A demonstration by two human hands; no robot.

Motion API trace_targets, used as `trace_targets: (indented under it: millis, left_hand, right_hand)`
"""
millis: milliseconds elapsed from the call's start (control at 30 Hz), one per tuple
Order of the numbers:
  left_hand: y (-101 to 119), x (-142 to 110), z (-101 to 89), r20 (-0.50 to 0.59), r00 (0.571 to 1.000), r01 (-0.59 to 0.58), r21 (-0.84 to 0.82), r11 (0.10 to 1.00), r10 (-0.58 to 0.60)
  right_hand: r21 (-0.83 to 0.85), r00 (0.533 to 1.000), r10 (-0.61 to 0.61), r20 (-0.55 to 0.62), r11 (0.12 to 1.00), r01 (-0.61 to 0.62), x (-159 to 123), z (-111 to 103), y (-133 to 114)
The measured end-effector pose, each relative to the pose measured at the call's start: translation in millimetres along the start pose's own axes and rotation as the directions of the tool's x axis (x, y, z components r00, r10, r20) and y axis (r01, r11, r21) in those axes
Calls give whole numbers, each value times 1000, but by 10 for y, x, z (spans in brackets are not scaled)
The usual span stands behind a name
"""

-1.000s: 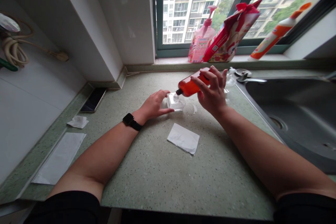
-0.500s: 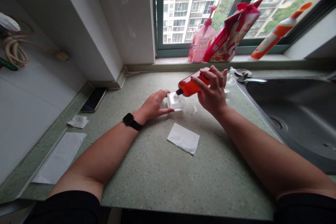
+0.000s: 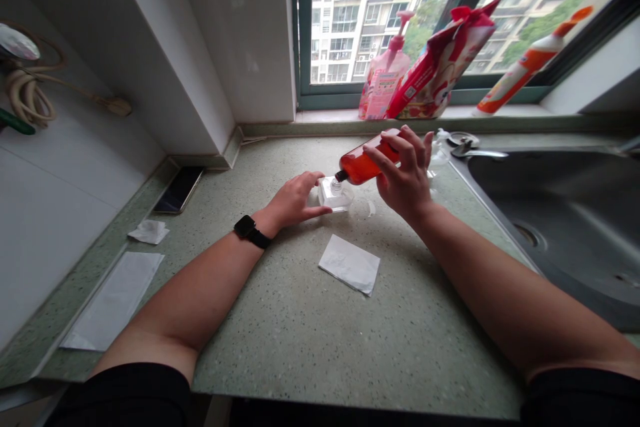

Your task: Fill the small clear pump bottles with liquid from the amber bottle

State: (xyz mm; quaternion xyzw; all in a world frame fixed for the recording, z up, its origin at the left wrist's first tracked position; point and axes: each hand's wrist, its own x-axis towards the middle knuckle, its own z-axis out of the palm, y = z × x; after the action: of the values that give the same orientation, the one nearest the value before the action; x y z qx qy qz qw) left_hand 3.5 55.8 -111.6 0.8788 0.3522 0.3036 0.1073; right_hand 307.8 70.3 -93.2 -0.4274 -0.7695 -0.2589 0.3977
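Left hand (image 3: 294, 201) clasps a clear bottle (image 3: 335, 200), contents unclear, right hand (image 3: 406, 187) gripping a tilted orange-red bottle (image 3: 363, 163) above it.

- There is room to slide over the front of the surface (image 3: 360, 353), between the left arm (image 3: 200, 287) and the right arm (image 3: 485, 287).
- White paper (image 3: 350, 265) lies flat in the way there.
- Farther back, the clear bottle (image 3: 335, 197) and tipped red bottle (image 3: 363, 161) block the middle.

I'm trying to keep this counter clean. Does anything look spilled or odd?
Yes: a pale curved mark shows on the counter, right of the clear bottle. It looks wet, possibly a small spill, but I can't be certain.
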Motion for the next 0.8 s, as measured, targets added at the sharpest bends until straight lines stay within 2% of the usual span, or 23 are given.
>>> trace_targets:
  millis: [233,800]
  left_hand:
    - [3,0,10,15,1000,24,20,1000,-24]
    - [35,7,-12,-51,999,2,55,998,1]
  right_hand:
    - [-5,999,27,19,1000,-27,7,-5,-18]
    - [-29,1000,13,-11,999,-14,15,-11,-7]
